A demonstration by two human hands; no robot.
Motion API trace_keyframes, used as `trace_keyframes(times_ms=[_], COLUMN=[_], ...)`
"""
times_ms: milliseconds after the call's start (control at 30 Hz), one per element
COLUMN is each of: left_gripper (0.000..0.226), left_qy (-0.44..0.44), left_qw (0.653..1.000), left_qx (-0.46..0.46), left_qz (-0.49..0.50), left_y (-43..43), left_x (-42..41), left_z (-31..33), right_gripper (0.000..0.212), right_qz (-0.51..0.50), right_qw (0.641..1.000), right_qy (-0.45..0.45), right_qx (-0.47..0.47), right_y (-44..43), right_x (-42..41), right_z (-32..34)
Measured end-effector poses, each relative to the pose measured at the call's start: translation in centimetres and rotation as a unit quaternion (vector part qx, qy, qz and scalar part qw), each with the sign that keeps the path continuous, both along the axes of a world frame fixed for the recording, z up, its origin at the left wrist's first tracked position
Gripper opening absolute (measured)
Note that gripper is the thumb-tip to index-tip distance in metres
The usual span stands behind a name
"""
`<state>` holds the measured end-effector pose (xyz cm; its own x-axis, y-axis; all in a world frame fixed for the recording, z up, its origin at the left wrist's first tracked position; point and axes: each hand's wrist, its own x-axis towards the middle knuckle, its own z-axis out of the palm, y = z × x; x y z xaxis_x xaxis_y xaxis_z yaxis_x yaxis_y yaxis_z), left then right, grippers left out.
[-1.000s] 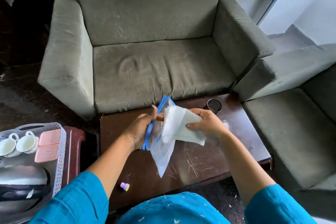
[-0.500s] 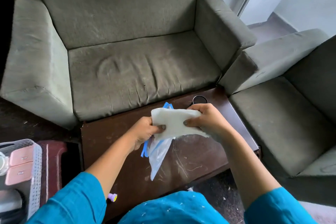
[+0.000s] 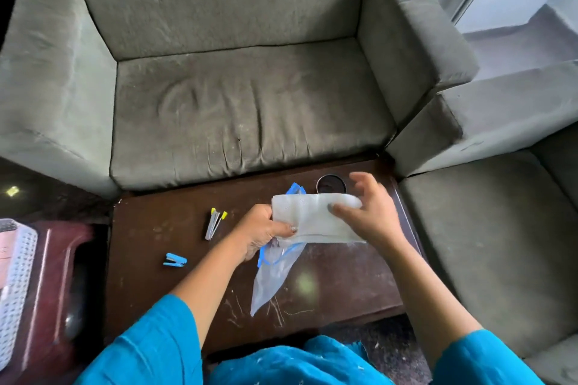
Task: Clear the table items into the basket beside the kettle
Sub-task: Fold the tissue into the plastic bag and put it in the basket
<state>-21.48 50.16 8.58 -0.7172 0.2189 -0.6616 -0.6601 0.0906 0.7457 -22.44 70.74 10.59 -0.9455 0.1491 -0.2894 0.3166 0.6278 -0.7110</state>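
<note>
Above the dark wooden counter [image 3: 150,297], the left hand [image 3: 261,233] gripped one end of a folded white cloth [image 3: 312,222] together with the blue-zipped mouth of a clear plastic bag [image 3: 275,272], which hung down toward the counter. The right hand [image 3: 369,212] was spread loose, its thumb resting on the cloth's other end, its fingers lifted. A blue stapler [image 3: 175,259] and yellow-tipped pieces [image 3: 215,222] lay on the counter; the white basket [image 3: 15,275] stood at far left.

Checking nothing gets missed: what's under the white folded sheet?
A clear zip bag with a blue seal hangs below the white folded sheet; its upper part is covered, so contents there cannot be seen.
</note>
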Motion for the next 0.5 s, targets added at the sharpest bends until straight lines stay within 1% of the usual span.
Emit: trace_keyframes(times_ms=[33, 67, 100, 133, 200, 233, 267, 300, 367, 400, 500], left_gripper=[0.015, 0.013, 0.014, 0.015, 0.013, 0.011, 0.011, 0.011, 0.01, 0.01, 0.007], left_qy=[-0.004, -0.009, -0.013, -0.017, -0.022, -0.02, -0.019, -0.018, -0.022, -0.025, -0.029], left_qw=[1.0, 1.0, 1.0, 1.0, 0.999, 0.999, 0.999, 0.999, 0.999, 0.998, 0.998], left_qx=[-0.01, -0.016, -0.022, -0.024, -0.017, -0.014, -0.012, -0.012, -0.003, 0.004, 0.013], left_qz=[-0.005, -0.002, 0.003, 0.01, 0.025, 0.029, 0.03, 0.032, 0.045, 0.053, 0.062], left_y=[0.4, 0.7, 1.0, 1.2, 1.8, 2.0, 2.2, 2.3, 2.3, 2.3, 2.2], left_x=[0.0, -0.1, -0.1, -0.2, -0.3, -0.3, -0.4, -0.4, -0.5, -0.5, -0.6], left_z=[-0.3, -0.5, -0.8, -0.9, -1.4, -1.6, -1.8, -1.9, -2.1, -2.3, -2.6], right_gripper=[0.073, 0.082, 0.092, 0.103, 0.12, 0.123, 0.123, 0.122, 0.117, 0.114, 0.105], right_qz=[0.078, 0.16, 0.237, 0.307, 0.425, 0.464, 0.482, 0.479, 0.451, 0.446, 0.446], right_qw=[0.989, 0.964, 0.936, 0.907, 0.849, 0.822, 0.807, 0.806, 0.826, 0.83, 0.829], right_qy=[0.092, 0.161, 0.194, 0.191, 0.116, 0.086, 0.075, 0.079, 0.094, 0.098, 0.111], right_qx=[0.083, 0.135, 0.176, 0.216, 0.292, 0.319, 0.332, 0.338, 0.326, 0.322, 0.32], right_y=[0.4, 0.6, 0.5, 0.1, -1.0, -1.5, -1.7, -1.8, -1.7, -1.7, -1.6], right_x=[-0.4, -0.8, -1.2, -1.5, -1.7, -1.5, -1.4, -1.4, -1.6, -1.6, -1.5], right_z=[0.4, 0.7, 0.9, 1.0, 0.4, -0.2, -1.0, -1.5, -2.1, -2.2, -2.9])
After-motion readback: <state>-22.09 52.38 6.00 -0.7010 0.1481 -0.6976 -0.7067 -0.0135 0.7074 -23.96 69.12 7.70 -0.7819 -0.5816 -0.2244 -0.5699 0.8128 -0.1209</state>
